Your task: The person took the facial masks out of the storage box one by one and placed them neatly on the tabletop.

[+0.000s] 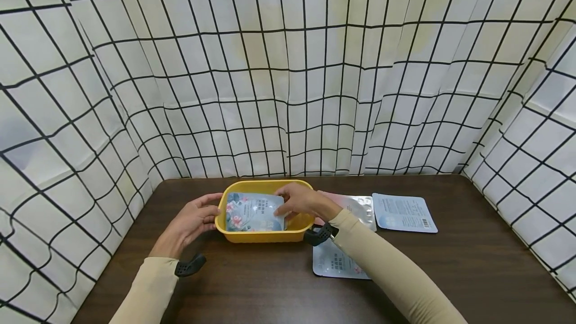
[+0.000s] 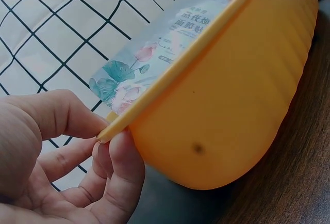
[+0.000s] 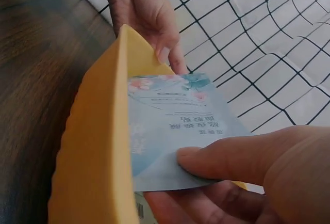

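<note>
A yellow plastic basket (image 1: pixel 265 237) stands near the back of the table. My left hand (image 1: pixel 193 221) pinches its left rim between thumb and fingers, plainly so in the left wrist view. Inside the basket lies a light blue face mask packet (image 1: pixel 254 212) with pink flowers and printed characters. My right hand (image 1: pixel 299 200) reaches over the basket's right side and pinches that packet's edge, thumb on top and fingers beneath, as the right wrist view shows. Below the packet, a bit of another printed thing (image 3: pixel 145 208) shows in the basket; most of it is hidden.
Right of the basket lie a pink and silver packet (image 1: pixel 360 209) and a pale blue packet (image 1: pixel 404 213) with small print. Another blue flowered packet (image 1: pixel 335 261) lies nearer, partly under my right forearm. Grid-patterned white cloth (image 1: pixel 315 89) hangs behind the dark wooden table (image 1: pixel 252 284).
</note>
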`<action>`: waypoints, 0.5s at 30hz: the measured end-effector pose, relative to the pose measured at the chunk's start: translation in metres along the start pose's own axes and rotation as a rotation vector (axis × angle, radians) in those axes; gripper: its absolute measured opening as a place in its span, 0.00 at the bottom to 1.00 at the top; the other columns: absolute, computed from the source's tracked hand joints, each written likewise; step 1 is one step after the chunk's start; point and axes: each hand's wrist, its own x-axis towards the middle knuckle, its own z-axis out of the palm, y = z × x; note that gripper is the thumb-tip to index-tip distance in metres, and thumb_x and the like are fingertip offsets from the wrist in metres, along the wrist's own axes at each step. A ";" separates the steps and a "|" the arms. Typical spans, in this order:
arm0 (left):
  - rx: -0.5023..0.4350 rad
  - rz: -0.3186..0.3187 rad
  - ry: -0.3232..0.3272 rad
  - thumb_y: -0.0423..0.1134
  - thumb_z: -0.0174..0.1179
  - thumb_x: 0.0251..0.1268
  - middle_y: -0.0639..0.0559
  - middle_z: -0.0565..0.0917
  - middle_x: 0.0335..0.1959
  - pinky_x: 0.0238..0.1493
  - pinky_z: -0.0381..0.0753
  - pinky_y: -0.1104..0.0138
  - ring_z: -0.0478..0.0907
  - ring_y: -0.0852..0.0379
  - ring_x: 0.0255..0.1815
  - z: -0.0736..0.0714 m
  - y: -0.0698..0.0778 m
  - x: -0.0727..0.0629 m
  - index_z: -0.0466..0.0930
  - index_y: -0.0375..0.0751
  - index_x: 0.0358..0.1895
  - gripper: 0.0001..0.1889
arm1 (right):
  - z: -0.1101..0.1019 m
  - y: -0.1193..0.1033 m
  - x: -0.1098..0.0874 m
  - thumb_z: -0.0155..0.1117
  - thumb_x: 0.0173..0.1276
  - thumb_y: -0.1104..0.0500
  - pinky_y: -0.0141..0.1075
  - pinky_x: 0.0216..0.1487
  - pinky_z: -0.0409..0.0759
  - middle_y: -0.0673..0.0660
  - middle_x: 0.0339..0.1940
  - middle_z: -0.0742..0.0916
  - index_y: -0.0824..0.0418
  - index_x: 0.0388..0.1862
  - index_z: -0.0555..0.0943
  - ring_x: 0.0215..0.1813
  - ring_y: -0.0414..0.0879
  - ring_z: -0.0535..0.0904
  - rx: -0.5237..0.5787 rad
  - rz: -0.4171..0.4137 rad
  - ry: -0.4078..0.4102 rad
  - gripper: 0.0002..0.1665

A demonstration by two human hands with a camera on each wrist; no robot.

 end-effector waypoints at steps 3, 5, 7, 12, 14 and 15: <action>-0.006 -0.002 0.002 0.34 0.57 0.72 0.38 0.79 0.57 0.45 0.85 0.65 0.81 0.51 0.41 0.000 0.000 0.000 0.60 0.44 0.78 0.32 | 0.001 0.000 -0.001 0.74 0.63 0.65 0.41 0.43 0.88 0.56 0.46 0.85 0.58 0.52 0.85 0.47 0.52 0.84 -0.007 -0.022 0.002 0.17; -0.009 -0.002 0.002 0.34 0.57 0.72 0.39 0.79 0.57 0.44 0.85 0.65 0.81 0.51 0.41 0.000 0.000 0.000 0.60 0.44 0.78 0.33 | -0.001 -0.001 -0.002 0.73 0.65 0.64 0.41 0.44 0.88 0.55 0.47 0.86 0.57 0.53 0.85 0.48 0.52 0.84 0.005 -0.039 0.005 0.17; -0.011 -0.001 0.000 0.34 0.57 0.72 0.38 0.79 0.58 0.45 0.85 0.65 0.81 0.52 0.41 0.000 0.000 0.000 0.60 0.44 0.78 0.33 | -0.004 -0.001 -0.003 0.72 0.66 0.64 0.43 0.45 0.88 0.56 0.49 0.86 0.57 0.55 0.84 0.49 0.52 0.84 0.033 -0.053 0.008 0.19; -0.017 0.003 -0.006 0.34 0.57 0.72 0.38 0.76 0.60 0.45 0.85 0.65 0.81 0.52 0.41 0.001 0.000 0.001 0.60 0.43 0.78 0.33 | -0.014 -0.002 -0.007 0.71 0.67 0.63 0.46 0.47 0.87 0.58 0.51 0.86 0.58 0.61 0.81 0.50 0.53 0.84 0.106 -0.059 0.018 0.23; -0.013 0.007 -0.007 0.34 0.57 0.72 0.37 0.76 0.60 0.44 0.85 0.65 0.81 0.52 0.41 0.002 -0.001 0.001 0.60 0.43 0.78 0.33 | -0.018 -0.002 -0.008 0.71 0.67 0.63 0.46 0.47 0.87 0.59 0.51 0.86 0.58 0.60 0.81 0.50 0.53 0.85 0.123 -0.062 0.028 0.22; -0.012 0.006 -0.005 0.34 0.58 0.72 0.37 0.77 0.59 0.44 0.85 0.65 0.81 0.52 0.41 0.002 -0.001 0.001 0.60 0.43 0.78 0.33 | -0.020 -0.001 -0.009 0.71 0.67 0.62 0.46 0.47 0.87 0.59 0.51 0.85 0.59 0.59 0.81 0.49 0.53 0.85 0.127 -0.068 0.033 0.22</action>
